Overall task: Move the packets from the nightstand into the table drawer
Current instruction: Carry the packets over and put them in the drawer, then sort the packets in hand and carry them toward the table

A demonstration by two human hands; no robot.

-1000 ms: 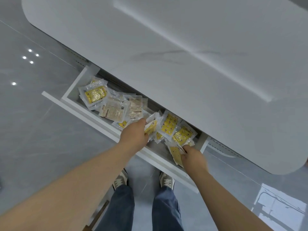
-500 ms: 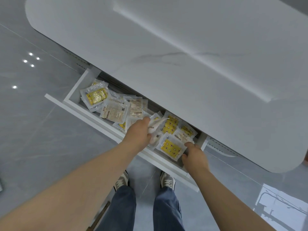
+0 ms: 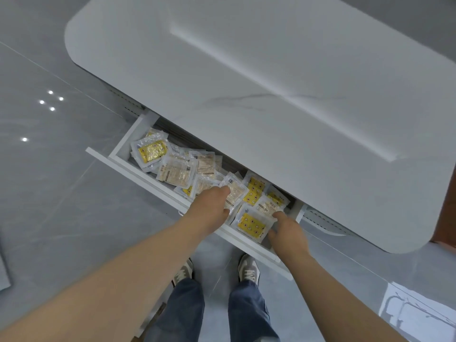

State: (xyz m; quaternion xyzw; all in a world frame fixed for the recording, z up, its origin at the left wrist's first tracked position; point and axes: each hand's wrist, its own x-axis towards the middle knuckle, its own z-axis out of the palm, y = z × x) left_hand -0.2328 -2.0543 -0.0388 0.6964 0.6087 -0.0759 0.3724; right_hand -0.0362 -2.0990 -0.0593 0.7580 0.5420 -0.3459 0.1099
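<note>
Fingers (image 3: 223,192) of left hand (image 3: 209,211) curled round a pale packet (image 3: 235,195), centre of frame, over the open drawer (image 3: 148,181). Right hand (image 3: 288,234), lower right of centre, pinching the edge of a yellow packet (image 3: 251,224) between thumb and forefinger at the drawer's right end. Heaped inside the drawer, left to right: other packets (image 3: 176,170), under the white tabletop (image 3: 271,82) filling the upper frame. Grey floor (image 3: 49,193) at left.

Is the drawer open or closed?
Open. The drawer sticks out from under the table, and you can see packets lying inside it.
</note>
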